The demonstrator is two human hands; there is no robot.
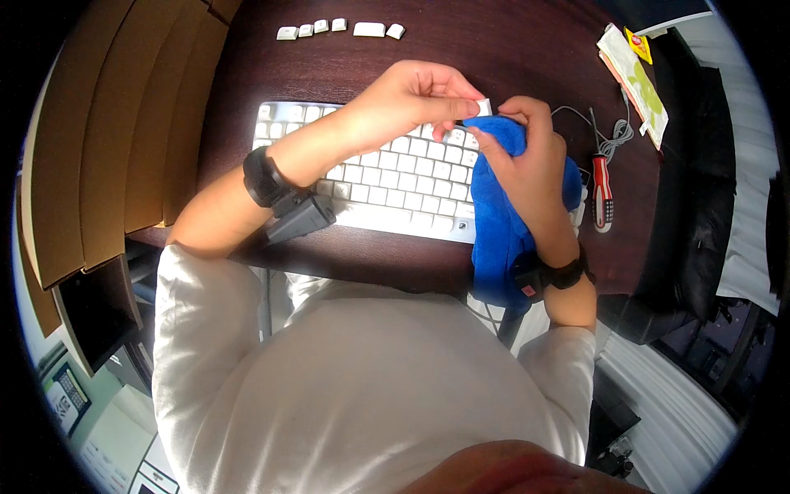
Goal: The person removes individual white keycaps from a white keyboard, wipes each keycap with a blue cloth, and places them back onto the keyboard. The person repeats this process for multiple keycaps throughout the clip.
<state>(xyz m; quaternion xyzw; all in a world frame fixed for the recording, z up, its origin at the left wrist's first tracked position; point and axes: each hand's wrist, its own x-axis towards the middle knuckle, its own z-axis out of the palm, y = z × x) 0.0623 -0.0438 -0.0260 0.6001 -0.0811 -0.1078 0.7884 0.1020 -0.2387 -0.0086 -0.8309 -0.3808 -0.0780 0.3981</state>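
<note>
My left hand (426, 99) pinches a white keycap (484, 107) between thumb and fingers above the top edge of a white keyboard (395, 179). Close on its right, my right hand (528, 139) grips a blue cloth (500, 204), which touches or nearly touches the keycap. The cloth hangs over the keyboard's right part down past the desk's front edge, hiding the keys there. Beyond the keyboard, several loose white keycaps lie in a row, among them a wide one (369, 29).
Right of the keyboard lie a red-handled screwdriver (601, 191), a coiled grey cable (617, 137), a white pouch with a green print (639, 83) and a yellow packet (638, 45). Cardboard boxes (123, 123) stand at the desk's left. A black seat (691, 197) borders the right.
</note>
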